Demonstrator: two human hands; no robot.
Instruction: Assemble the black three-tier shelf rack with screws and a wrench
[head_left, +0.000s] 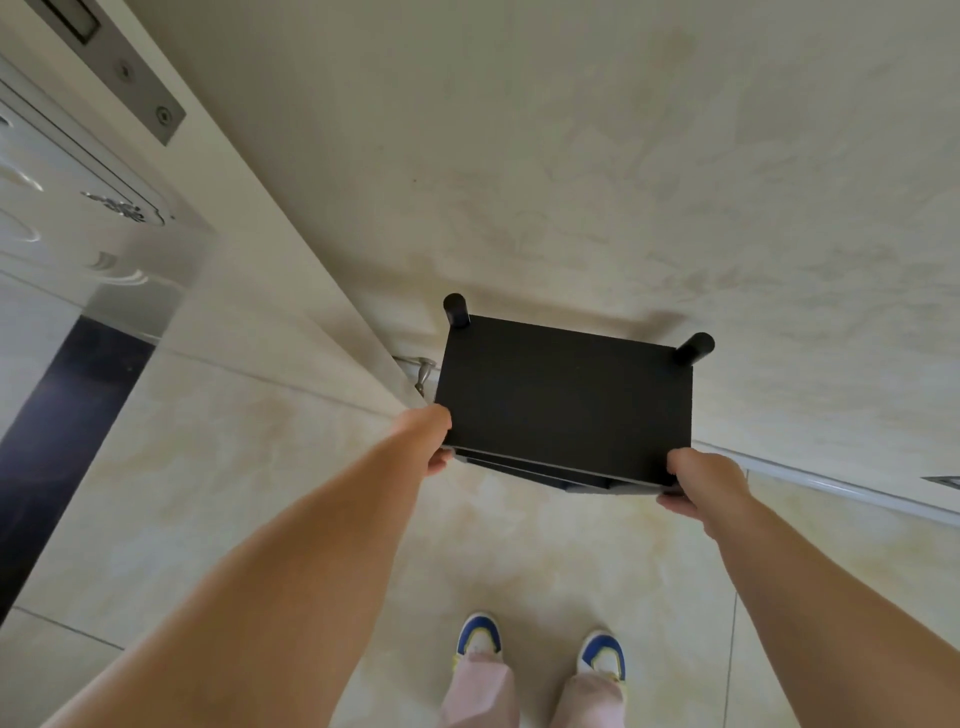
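The black shelf rack (566, 400) stands against a cream wall, seen from above. Its flat top board faces me, and two round black posts (456, 309) stick up at its far corners. Lower tiers show only as thin edges under the near rim. My left hand (431, 439) grips the board's near left corner, fingers curled under the edge. My right hand (698, 483) grips the near right corner the same way. No screws or wrench are in view.
A white door (291, 260) stands open on the left, with a metal door stop (423, 371) beside the rack. Beige floor tiles (545, 561) lie below, and my two blue and white shoes (540, 644) stand close to the rack.
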